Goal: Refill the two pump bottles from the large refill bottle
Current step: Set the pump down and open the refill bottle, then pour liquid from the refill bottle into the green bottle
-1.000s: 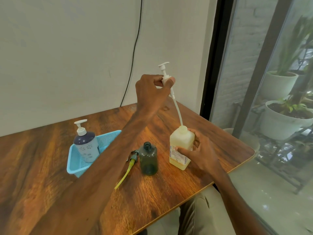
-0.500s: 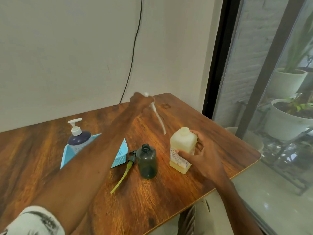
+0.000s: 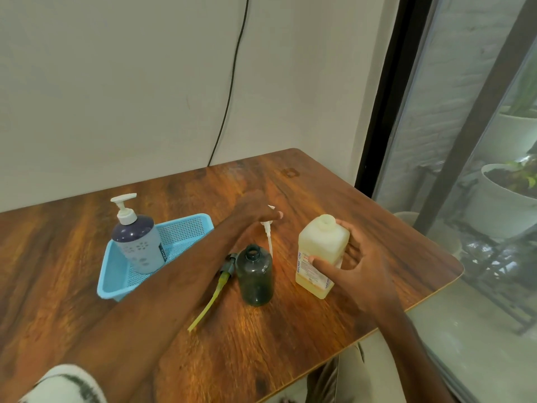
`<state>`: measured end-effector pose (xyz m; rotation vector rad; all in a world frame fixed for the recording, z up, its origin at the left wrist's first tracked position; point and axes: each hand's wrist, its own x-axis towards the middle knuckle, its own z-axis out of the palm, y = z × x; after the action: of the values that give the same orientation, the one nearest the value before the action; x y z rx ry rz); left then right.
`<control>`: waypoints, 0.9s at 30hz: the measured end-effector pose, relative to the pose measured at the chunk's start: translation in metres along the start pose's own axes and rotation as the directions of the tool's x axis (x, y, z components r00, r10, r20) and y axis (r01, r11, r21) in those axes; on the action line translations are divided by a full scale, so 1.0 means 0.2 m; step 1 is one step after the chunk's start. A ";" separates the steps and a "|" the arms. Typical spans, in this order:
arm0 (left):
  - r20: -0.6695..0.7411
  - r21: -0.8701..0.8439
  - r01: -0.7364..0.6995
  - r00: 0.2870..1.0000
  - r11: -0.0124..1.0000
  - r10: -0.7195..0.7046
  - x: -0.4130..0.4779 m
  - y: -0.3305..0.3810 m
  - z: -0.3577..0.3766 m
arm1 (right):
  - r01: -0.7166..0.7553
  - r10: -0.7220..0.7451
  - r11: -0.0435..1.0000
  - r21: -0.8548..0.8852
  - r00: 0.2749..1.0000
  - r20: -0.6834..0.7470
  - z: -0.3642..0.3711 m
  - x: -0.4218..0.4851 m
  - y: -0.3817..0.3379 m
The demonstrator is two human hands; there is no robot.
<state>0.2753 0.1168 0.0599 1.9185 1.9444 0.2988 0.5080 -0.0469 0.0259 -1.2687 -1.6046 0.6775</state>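
The uncapped yellow bottle [image 3: 319, 251] stands near the wooden table's [image 3: 261, 330] right edge, gripped by the right hand [image 3: 360, 266]. The left hand [image 3: 255, 212] holds a white pump [image 3: 266, 228] behind the open dark bottle [image 3: 254, 277]. To the left is a blue basket [image 3: 186, 228]. Behind is a beige wall [image 3: 116, 97] with a cable [image 3: 232, 82]. On the right are planters [image 3: 502, 199] behind glass.

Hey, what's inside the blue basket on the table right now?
A purple pump bottle stands upright in the blue basket, its pump fitted. A forearm crosses the basket's near right corner, so whatever lies there is hidden.
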 end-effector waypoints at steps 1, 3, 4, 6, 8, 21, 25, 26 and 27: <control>-0.014 -0.020 -0.032 0.999 0.999 0.031 -0.02 -0.01 -0.01 | -0.003 0.003 1.000 0.007 1.000 0.002 0.00 0.00 0.00; -0.100 -0.091 -0.121 0.989 0.988 0.112 -0.15 -0.02 -0.05 | -0.017 0.017 1.000 -0.009 1.000 -0.006 0.01 -0.01 0.00; -0.144 -0.120 -0.170 0.978 0.978 0.152 -0.25 -0.04 -0.08 | -0.033 0.033 0.999 -0.021 0.999 -0.011 0.02 -0.02 0.00; -0.169 -0.242 -0.254 0.961 0.937 0.216 -0.44 -0.10 -0.10 | -0.091 0.091 0.995 -0.035 0.996 -0.016 0.04 -0.04 -0.01; -0.134 -0.358 -0.246 0.968 0.901 0.211 -0.64 -0.18 -0.07 | -0.136 0.134 0.989 -0.065 0.990 -0.036 0.07 -0.06 -0.01; -0.180 -0.412 -0.261 0.962 0.873 0.203 -1.03 -0.30 0.08 | -0.043 0.039 0.996 -0.072 0.997 -0.066 0.10 -0.23 -0.14; -0.160 -0.341 -0.238 0.968 0.909 0.194 -1.18 -0.37 0.07 | -0.009 0.008 0.998 -0.067 1.000 -0.019 0.10 -0.33 -0.20; -0.152 -0.311 -0.231 0.970 0.922 0.191 -1.21 -0.40 0.08 | 0.004 -0.004 0.997 -0.072 1.000 -0.003 0.10 -0.35 -0.21; -0.143 -0.290 -0.213 0.974 0.933 0.178 -1.23 -0.43 0.08 | 0.016 -0.015 0.997 -0.082 1.000 0.015 0.11 -0.36 -0.23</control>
<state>0.2011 -0.1333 0.0404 1.9226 1.6568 0.7365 0.4700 -0.1262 0.0322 -1.3116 -1.6670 0.6176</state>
